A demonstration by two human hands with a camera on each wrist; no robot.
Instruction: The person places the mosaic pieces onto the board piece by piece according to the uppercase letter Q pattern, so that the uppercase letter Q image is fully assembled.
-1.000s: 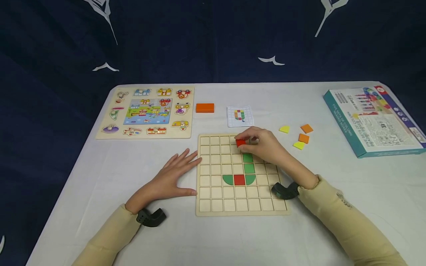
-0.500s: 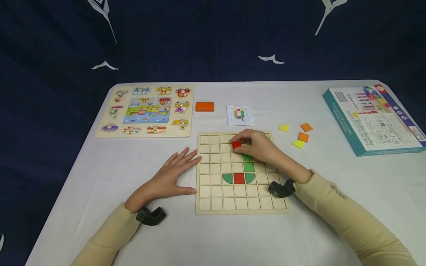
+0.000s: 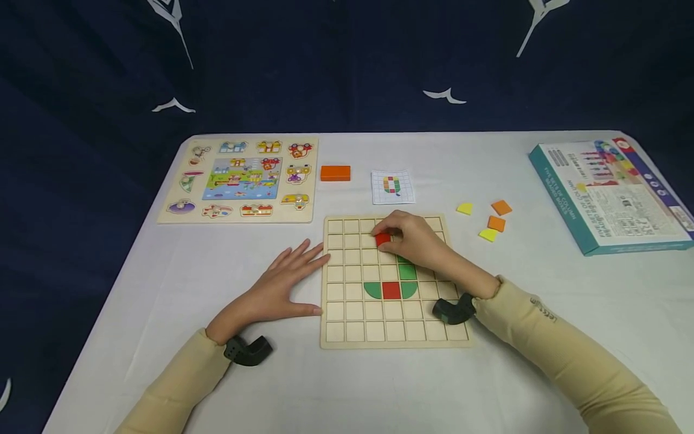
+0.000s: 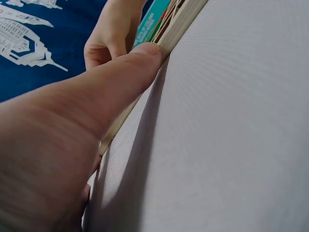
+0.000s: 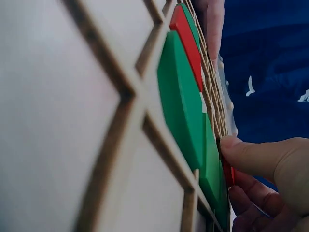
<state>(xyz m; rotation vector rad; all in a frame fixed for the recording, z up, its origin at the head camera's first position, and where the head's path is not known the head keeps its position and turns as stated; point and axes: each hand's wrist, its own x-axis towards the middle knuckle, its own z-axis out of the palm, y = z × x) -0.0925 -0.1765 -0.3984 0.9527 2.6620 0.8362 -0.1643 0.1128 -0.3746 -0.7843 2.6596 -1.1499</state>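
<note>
In the head view, my right hand (image 3: 414, 241) pinches a small red square tile (image 3: 382, 239) between thumb and fingers, close over the upper middle cells of a wooden grid board (image 3: 352, 330). My left hand (image 3: 273, 290) lies with fingers spread, thumb and fingertips at the board's left edge; the thumb (image 4: 140, 60) meets that edge in the left wrist view. A red square tile (image 3: 391, 290) sits in a cell between two rounded green tiles, left (image 3: 372, 290) and right (image 3: 409, 290). Above the right one is a green square tile (image 3: 408, 272); another green tile is partly hidden by my right hand.
Behind the board lies a pattern card (image 3: 392, 187), with an orange block (image 3: 335, 173) to its left. Yellow tiles (image 3: 488, 235) and orange tiles (image 3: 496, 223) lie right of the board. A picture puzzle (image 3: 241, 214) is at the back left, a teal box (image 3: 612, 199) at the right.
My right hand has moved a little left and toward me with the red tile, from the board's top row to just below it. The left hand stays in place.
</note>
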